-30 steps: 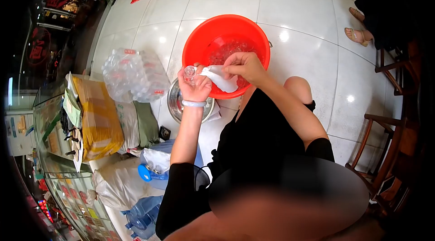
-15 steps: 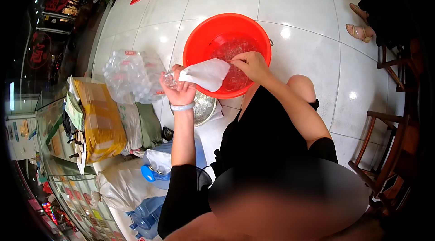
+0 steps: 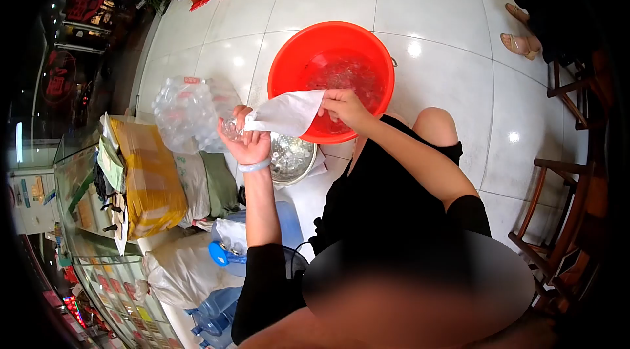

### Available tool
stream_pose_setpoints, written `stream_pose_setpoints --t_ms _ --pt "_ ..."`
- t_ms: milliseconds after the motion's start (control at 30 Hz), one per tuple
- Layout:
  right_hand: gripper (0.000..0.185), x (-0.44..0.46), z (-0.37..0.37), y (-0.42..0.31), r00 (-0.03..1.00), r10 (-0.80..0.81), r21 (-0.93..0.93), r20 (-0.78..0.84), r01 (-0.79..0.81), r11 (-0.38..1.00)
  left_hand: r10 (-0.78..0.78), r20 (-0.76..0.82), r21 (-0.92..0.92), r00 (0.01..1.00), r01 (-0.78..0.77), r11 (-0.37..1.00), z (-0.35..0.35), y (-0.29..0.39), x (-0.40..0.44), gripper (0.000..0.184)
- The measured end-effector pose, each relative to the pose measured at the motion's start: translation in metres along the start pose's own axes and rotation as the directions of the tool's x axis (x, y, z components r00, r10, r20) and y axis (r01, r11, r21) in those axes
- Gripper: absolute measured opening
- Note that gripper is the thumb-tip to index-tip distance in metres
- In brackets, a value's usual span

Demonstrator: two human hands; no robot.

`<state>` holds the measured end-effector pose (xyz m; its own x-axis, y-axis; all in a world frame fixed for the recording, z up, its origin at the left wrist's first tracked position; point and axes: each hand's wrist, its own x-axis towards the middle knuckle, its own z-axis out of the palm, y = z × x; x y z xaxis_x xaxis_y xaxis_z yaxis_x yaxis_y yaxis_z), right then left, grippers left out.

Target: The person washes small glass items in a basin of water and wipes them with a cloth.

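Observation:
My left hand (image 3: 248, 142) holds a small clear glass piece (image 3: 231, 128), palm up, above and left of the steel bowl. Between my two hands stretches a white cloth (image 3: 285, 113); one end is at the glass and my left fingers. The fingers of my right hand (image 3: 344, 109) pinch the other end, over the red basin (image 3: 281, 60). Inside the basin lie several clear pieces (image 3: 348, 77) in what looks like water. Several more clear glass pieces fill the steel bowl (image 3: 292, 157), partly hidden by my left hand and the cloth.
Left of the basin sits a plastic-wrapped pack of bottles (image 3: 193, 113). Nearer are a taped yellow box (image 3: 151, 175), sacks (image 3: 184, 270) and blue water jugs (image 3: 213, 316). Wooden chairs (image 3: 548, 218) stand at the right, and another person's sandalled feet (image 3: 522, 45) show at the upper right.
My left hand has moved left and down with the glass, stretching the cloth out from my right hand. More of the steel bowl shows.

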<state>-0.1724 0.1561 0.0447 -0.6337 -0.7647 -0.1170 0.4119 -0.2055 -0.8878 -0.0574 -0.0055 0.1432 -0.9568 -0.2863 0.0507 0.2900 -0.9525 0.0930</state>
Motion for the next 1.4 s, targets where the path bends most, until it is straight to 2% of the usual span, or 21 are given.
stream_pose_setpoints --t_ms 67,133,167,200,267,333,367,400,433,467,500,567,667,733,833,933,1067,1233,1367,1400 --pt "0.013 -0.005 0.000 -0.015 0.998 -0.058 0.080 0.005 0.057 0.995 0.012 -0.019 0.031 1.000 -0.011 0.999 -0.007 0.003 -0.004 0.027" --pt "0.014 -0.008 0.002 -0.025 0.997 -0.077 0.054 -0.003 0.077 0.996 -0.013 -0.129 0.148 0.991 0.032 0.988 -0.016 0.005 -0.007 0.025" --pt "0.014 -0.010 0.003 -0.028 0.995 -0.098 0.029 -0.008 0.099 0.995 -0.085 -0.190 0.198 0.978 0.122 0.973 -0.020 0.006 -0.008 0.029" --pt "0.014 -0.011 0.003 -0.031 0.995 -0.098 0.027 -0.006 0.098 0.995 -0.082 -0.189 0.196 0.979 0.119 0.973 -0.024 0.006 -0.008 0.029" --pt "0.015 -0.012 0.000 -0.034 0.972 -0.235 -0.207 0.020 0.234 0.950 -0.015 -0.444 0.533 0.896 0.278 0.799 -0.027 -0.003 -0.005 0.034" --pt "0.014 -0.011 -0.002 -0.033 0.955 -0.290 -0.256 0.058 0.295 0.921 -0.080 -0.492 0.500 0.867 0.357 0.789 -0.032 -0.013 -0.002 0.035" --pt "0.013 -0.011 -0.001 -0.032 0.936 -0.341 -0.303 0.092 0.352 0.886 -0.107 -0.453 0.504 0.885 0.353 0.788 -0.040 -0.017 0.001 0.032" --pt "0.013 -0.012 0.001 -0.029 0.937 -0.334 -0.299 0.100 0.348 0.888 -0.133 -0.412 0.507 0.901 0.348 0.788 -0.049 -0.021 0.003 0.031" --pt "0.011 -0.014 0.004 -0.028 0.928 -0.364 -0.376 0.084 0.368 0.851 -0.124 -0.414 0.506 0.902 0.341 0.792 -0.049 -0.029 0.007 0.031" --pt "0.010 -0.015 0.005 -0.028 0.916 -0.396 -0.452 0.070 0.383 0.806 -0.065 -0.459 0.530 0.886 0.332 0.781 -0.046 -0.038 0.013 0.029" --pt "0.010 -0.014 0.004 -0.027 0.917 -0.390 -0.453 0.076 0.381 0.806 -0.007 -0.501 0.552 0.865 0.326 0.767 -0.043 -0.045 0.016 0.027" --pt "0.006 -0.013 0.001 -0.026 0.796 -0.584 -0.593 0.160 0.550 0.588 0.007 -0.510 0.584 0.860 0.340 0.737 -0.034 -0.054 0.018 0.026" --pt "0.007 -0.016 -0.002 -0.036 0.797 -0.575 -0.645 0.184 0.539 0.541 0.027 -0.496 0.658 0.868 0.355 0.664 -0.031 -0.057 0.015 0.026" --pt "0.007 -0.016 -0.003 -0.039 0.788 -0.582 -0.646 0.200 0.553 0.526 0.141 -0.437 0.768 0.888 0.288 0.572 -0.032 -0.058 0.015 0.027" --pt "0.007 -0.016 -0.005 -0.041 0.774 -0.588 -0.647 0.235 0.575 0.500 0.220 -0.427 0.807 0.877 0.260 0.530 -0.033 -0.059 0.015 0.028" --pt "0.007 -0.016 -0.005 -0.042 0.774 -0.587 -0.637 0.236 0.579 0.508 0.140 -0.413 0.776 0.900 0.268 0.571 -0.038 -0.059 0.017 0.028" --pt "0.007 -0.019 -0.005 -0.051 0.819 -0.532 -0.618 0.216 0.536 0.575 0.114 -0.453 0.728 0.884 0.293 0.620 -0.031 -0.066 0.014 0.029" --pt "0.007 -0.022 -0.012 -0.053 0.843 -0.477 -0.654 0.250 0.510 0.559 0.092 -0.415 0.713 0.905 0.260 0.651 -0.032 -0.059 0.016 0.032" --pt "0.006 -0.020 -0.010 -0.047 0.794 -0.539 -0.645 0.282 0.573 0.506 0.163 -0.449 0.747 0.879 0.269 0.608 -0.020 -0.069 0.015 0.030" --pt "0.006 -0.019 -0.010 -0.045 0.793 -0.539 -0.645 0.282 0.573 0.506 0.187 -0.432 0.787 0.882 0.268 0.556 -0.017 -0.071 0.015 0.029"
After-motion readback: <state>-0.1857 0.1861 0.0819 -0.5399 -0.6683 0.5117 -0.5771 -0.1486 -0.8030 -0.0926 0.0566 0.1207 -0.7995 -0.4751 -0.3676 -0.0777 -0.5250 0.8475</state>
